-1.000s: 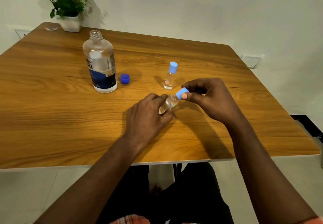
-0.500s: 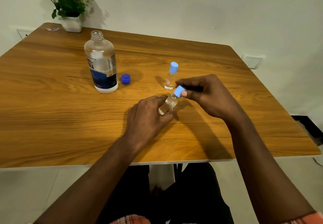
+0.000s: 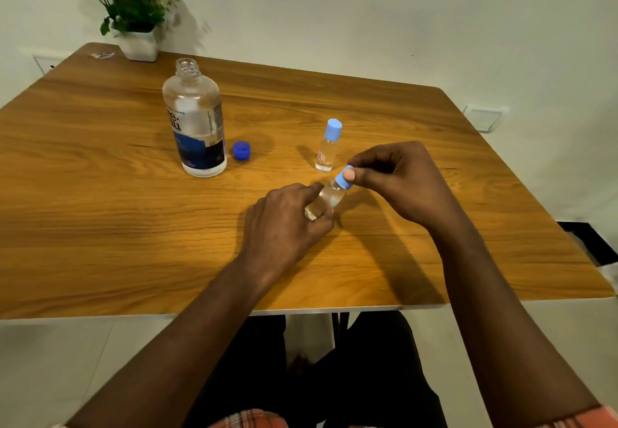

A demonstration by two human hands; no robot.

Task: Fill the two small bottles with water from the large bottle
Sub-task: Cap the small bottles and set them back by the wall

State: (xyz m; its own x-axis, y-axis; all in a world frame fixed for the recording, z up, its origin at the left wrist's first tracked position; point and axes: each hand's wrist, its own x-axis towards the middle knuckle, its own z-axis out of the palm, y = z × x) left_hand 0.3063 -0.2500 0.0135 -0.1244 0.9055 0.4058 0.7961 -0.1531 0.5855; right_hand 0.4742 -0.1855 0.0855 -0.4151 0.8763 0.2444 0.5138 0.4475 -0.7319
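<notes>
My left hand (image 3: 284,223) grips the clear body of a small bottle (image 3: 327,199), tilted towards the right above the wooden table (image 3: 100,210). My right hand (image 3: 398,180) pinches that bottle's light blue cap (image 3: 341,183) between thumb and fingers. A second small bottle (image 3: 327,146) with a light blue cap stands upright just behind. The large clear bottle (image 3: 194,120) with a blue label stands uncapped to the left, and its dark blue cap (image 3: 241,150) lies beside its base.
A white pot with a flowering plant (image 3: 133,9) stands at the table's far left corner, with a small clear wrapper (image 3: 103,55) next to it. A wall is close behind the table. The table's front edge runs just before my forearms.
My right hand has turned a little on the cap while the left hand kept the small bottle in place. The camera shifted slightly.
</notes>
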